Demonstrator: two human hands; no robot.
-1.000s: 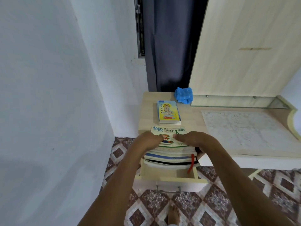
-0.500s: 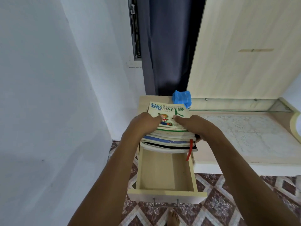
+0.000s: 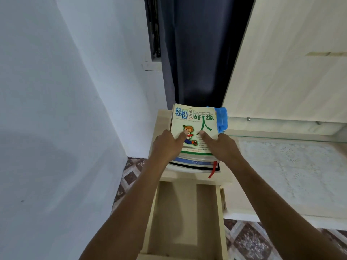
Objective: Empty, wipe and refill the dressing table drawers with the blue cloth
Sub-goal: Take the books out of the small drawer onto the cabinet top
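A stack of books, topped by a pale cover with a cartoon child, sits on the left end of the dressing table top. My left hand grips its left side and my right hand its right side, thumbs on the cover. A red ribbon hangs from the stack's front. The blue cloth lies just behind the stack, partly hidden by it. Below, the wooden drawer is pulled out and shows nothing inside.
A white wall stands close on the left. A dark curtain hangs behind the table. A lace mat under glass covers the table's right part. Patterned floor tiles show around the drawer.
Both hands carried the book stack up out of the drawer and away from me onto the table top. It now covers the yellow book seen earlier. The drawer is left bare.
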